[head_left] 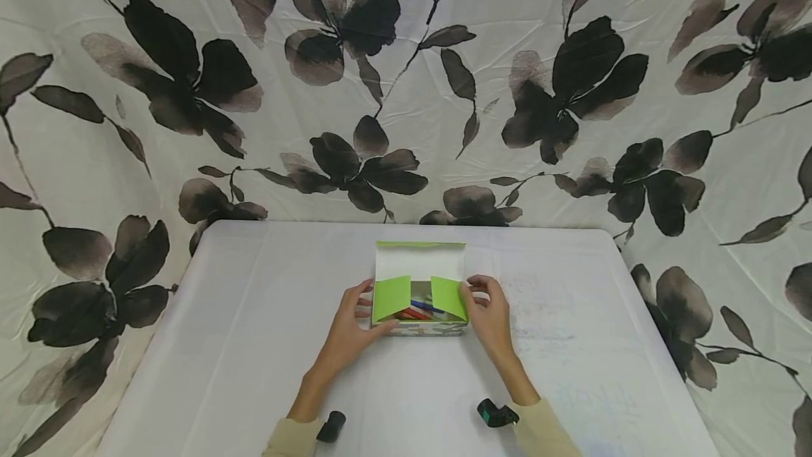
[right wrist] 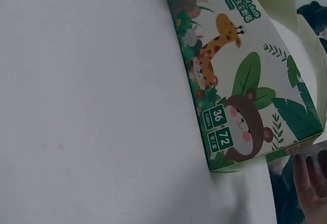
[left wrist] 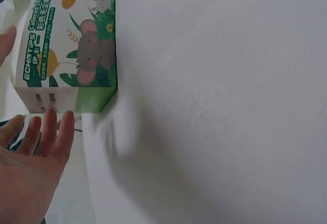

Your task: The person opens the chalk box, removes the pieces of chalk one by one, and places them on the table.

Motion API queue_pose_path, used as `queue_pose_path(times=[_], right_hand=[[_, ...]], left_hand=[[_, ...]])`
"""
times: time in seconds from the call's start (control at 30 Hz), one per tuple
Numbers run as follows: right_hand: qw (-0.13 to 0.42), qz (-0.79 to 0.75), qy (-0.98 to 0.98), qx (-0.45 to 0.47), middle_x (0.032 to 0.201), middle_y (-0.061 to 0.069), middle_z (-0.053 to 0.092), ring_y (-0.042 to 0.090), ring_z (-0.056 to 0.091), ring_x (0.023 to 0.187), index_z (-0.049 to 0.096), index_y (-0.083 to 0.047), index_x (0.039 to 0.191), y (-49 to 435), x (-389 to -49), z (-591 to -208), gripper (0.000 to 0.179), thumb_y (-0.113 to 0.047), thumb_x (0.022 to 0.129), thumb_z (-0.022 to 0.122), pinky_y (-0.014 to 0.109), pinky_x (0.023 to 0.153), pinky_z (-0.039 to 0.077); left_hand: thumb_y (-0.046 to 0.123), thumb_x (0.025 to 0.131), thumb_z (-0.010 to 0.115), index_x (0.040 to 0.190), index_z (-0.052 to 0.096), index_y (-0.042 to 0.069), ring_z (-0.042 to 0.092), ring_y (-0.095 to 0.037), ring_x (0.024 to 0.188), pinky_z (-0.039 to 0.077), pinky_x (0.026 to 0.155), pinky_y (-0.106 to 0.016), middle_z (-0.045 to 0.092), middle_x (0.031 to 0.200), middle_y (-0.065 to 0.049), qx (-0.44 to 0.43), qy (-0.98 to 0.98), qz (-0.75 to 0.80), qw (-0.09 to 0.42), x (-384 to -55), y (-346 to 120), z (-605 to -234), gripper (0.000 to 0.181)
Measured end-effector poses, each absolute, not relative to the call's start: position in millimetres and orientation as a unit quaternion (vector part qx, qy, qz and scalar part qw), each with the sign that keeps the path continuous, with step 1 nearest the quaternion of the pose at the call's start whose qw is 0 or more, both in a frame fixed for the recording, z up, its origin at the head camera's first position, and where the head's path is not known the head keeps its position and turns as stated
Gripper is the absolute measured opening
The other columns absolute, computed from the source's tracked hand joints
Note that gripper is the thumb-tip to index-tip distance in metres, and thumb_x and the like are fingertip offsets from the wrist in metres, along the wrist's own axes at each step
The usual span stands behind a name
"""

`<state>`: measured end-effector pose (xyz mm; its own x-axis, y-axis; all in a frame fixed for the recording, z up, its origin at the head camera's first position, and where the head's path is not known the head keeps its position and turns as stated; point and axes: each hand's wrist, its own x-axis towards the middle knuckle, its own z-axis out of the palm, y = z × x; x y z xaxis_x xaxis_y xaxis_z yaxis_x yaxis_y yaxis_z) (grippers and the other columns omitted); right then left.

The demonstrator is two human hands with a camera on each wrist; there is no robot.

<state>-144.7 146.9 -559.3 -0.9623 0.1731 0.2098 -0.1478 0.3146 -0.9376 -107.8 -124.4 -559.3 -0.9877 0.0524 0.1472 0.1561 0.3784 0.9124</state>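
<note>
A chalk box (head_left: 426,328), printed with cartoon animals, stands on the table with its lid raised at the back. Two green side flaps (head_left: 392,298) slant over its opening. Between them show red sticks (head_left: 412,314) and a blue stick (head_left: 426,306). On the box's left, my left hand (head_left: 352,323) has its thumb at the front corner. Its fingers (left wrist: 48,132) reach straight along the end panel. At the other end is my right hand (head_left: 491,309), thumb by the right flap and fingers loosely bent. Fingers (right wrist: 304,178) of that hand show beside the box end.
The box stands on a white-covered table (head_left: 254,344) with faint marks on its right side. Behind hangs a white cloth (head_left: 457,182) with dark flowers. A small black device (head_left: 331,427) is at the left wrist, another (head_left: 497,415) at the right.
</note>
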Motion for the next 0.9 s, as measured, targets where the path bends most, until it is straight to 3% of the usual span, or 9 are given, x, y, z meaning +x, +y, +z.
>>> queue_pose_path(times=[0.17, 0.3, 0.5, 0.7, 0.8, 0.9], right_hand=[[0.181, 0.563, -0.805, 0.055, 0.116, 0.024, 0.061, 0.038, 0.061, 0.109, 0.063, 0.01, 0.116, 146, -134, -562, 0.029, -0.003, 0.093, 0.075, 0.032, 0.082, 0.059], [0.207, 0.546, -0.804, 0.11, 0.115, 0.024, 0.061, 0.039, 0.06, 0.108, 0.064, 0.01, 0.115, 148, -126, -566, 0.031, 0.004, 0.088, 0.078, 0.046, 0.083, 0.059], [0.2, 0.522, -0.814, 0.16, 0.12, 0.009, 0.061, 0.025, 0.059, 0.111, 0.065, -0.004, 0.119, 152, -118, -572, 0.042, -0.008, 0.083, 0.086, 0.034, 0.091, 0.055], [0.202, 0.515, -0.817, 0.162, 0.119, 0.005, 0.061, 0.024, 0.06, 0.11, 0.066, -0.007, 0.12, 152, -118, -577, 0.045, -0.011, 0.081, 0.089, 0.024, 0.094, 0.051], [0.207, 0.521, -0.814, 0.152, 0.117, 0.01, 0.062, 0.028, 0.062, 0.108, 0.066, -0.003, 0.118, 150, -118, -576, 0.043, -0.004, 0.08, 0.088, 0.028, 0.093, 0.053], [0.211, 0.536, -0.803, 0.151, 0.114, 0.021, 0.063, 0.037, 0.062, 0.106, 0.065, 0.007, 0.115, 147, -115, -566, 0.04, 0.004, 0.081, 0.085, 0.042, 0.09, 0.056]], left_hand=[[0.026, 0.082, 0.09, 0.149, 0.048, 0.006, 0.056, -0.03, 0.112, 0.055, 0.092, -0.047, 0.051, 0.138, -0.014, -0.061, -0.838, -0.537, 0.081, -102, -118, -558, 0.082], [0.025, 0.083, 0.089, 0.144, 0.053, 0.006, 0.057, -0.026, 0.108, 0.056, 0.088, -0.046, 0.053, 0.134, -0.012, -0.056, -0.841, -0.528, 0.099, -98, -115, -558, 0.073], [0.016, 0.083, 0.088, 0.133, 0.061, 0.003, 0.059, -0.023, 0.104, 0.058, 0.085, -0.041, 0.056, 0.127, -0.013, -0.056, -0.84, -0.524, 0.133, -95, -113, -556, 0.059], [0.012, 0.083, 0.088, 0.128, 0.066, 0.003, 0.062, -0.024, 0.102, 0.059, 0.083, -0.037, 0.058, 0.122, -0.011, -0.055, -0.835, -0.527, 0.15, -96, -112, -557, 0.051], [0.013, 0.083, 0.088, 0.127, 0.066, 0.003, 0.062, -0.024, 0.101, 0.06, 0.083, -0.039, 0.059, 0.121, -0.01, -0.05, -0.834, -0.529, 0.152, -96, -112, -558, 0.05], [0.014, 0.083, 0.088, 0.126, 0.067, 0.004, 0.063, -0.024, 0.101, 0.06, 0.084, -0.042, 0.061, 0.12, -0.008, -0.038, -0.831, -0.534, 0.15, -95, -112, -557, 0.049]])
